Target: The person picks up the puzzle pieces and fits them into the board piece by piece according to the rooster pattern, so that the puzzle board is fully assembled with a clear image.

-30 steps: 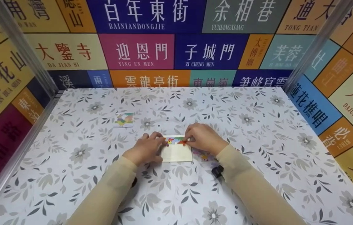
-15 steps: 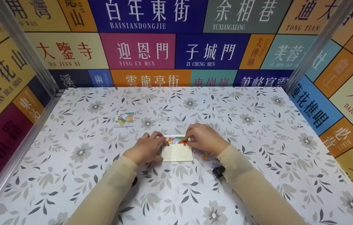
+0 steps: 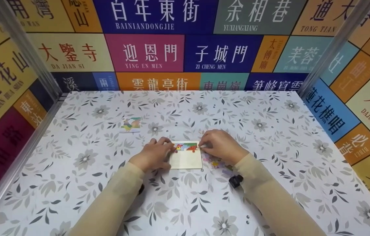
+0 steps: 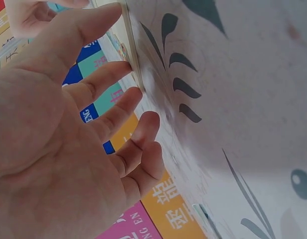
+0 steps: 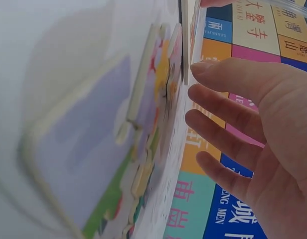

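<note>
A small cream puzzle board [image 3: 185, 161] lies flat in the middle of the table, its near part bare. Along its far side runs a colourful strip of joined jigsaw pieces [image 3: 186, 147]. My left hand [image 3: 152, 154] is at the board's left side; in the left wrist view its thumb and two fingertips touch the board's edge. My right hand [image 3: 222, 146] is at the far right corner, fingertips right by the edge and loosely bent, with nothing showing between them. Loose jigsaw pieces [image 5: 88, 149] lie below the right hand, partly hidden by it in the head view.
A small square picture [image 3: 130, 125] in bright colours lies farther back on the left. The table [image 3: 90, 183] has a leaf and flower print. Printed sign panels [image 3: 150, 54] stand behind and at both sides, with clear upright strips at the corners.
My right hand has drawn off the strip's right end and moved a little to the right, uncovering the orange-red piece there. The left hand stays in place.
</note>
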`<action>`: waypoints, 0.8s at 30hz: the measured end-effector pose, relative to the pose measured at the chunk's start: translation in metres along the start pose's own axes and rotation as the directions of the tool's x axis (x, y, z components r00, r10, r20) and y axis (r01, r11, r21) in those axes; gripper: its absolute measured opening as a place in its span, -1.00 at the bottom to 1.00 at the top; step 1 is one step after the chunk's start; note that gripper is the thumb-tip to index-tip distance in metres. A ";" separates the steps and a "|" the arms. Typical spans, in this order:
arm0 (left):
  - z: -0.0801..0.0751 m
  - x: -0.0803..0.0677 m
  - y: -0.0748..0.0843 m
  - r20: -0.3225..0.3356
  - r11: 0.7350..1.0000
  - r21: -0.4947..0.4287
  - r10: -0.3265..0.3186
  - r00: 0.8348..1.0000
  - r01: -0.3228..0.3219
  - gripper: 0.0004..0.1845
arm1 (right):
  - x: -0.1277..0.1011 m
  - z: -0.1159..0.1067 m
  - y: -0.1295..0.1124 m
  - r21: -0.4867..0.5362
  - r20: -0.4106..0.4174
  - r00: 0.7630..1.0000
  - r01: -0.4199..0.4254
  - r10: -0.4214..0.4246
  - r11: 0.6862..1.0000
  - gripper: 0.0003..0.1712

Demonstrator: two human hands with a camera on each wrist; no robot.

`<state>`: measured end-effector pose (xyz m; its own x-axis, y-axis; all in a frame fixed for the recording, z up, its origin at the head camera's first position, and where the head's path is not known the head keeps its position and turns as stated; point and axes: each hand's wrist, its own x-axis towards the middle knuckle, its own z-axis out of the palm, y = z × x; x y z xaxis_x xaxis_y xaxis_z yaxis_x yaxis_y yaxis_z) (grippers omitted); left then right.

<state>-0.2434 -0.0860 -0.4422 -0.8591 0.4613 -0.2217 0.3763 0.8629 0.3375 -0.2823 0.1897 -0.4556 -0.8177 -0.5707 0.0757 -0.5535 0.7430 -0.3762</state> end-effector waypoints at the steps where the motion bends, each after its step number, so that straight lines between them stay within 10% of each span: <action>1: 0.000 0.000 0.000 0.003 1.000 0.003 -0.003 1.000 0.003 -0.38 | -0.001 -0.001 0.001 0.003 0.001 1.000 -0.006 0.006 1.000 -0.84; 24: 0.002 0.001 0.001 -0.010 1.000 0.006 0.003 1.000 -0.002 -0.43 | -0.026 -0.009 0.026 -0.020 -0.050 0.998 0.047 -0.048 0.999 -0.86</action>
<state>-0.2432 -0.0848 -0.4438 -0.8614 0.4615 -0.2120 0.3805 0.8630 0.3324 -0.2770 0.2270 -0.4595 -0.7970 -0.5875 0.1399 -0.5944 0.7221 -0.3539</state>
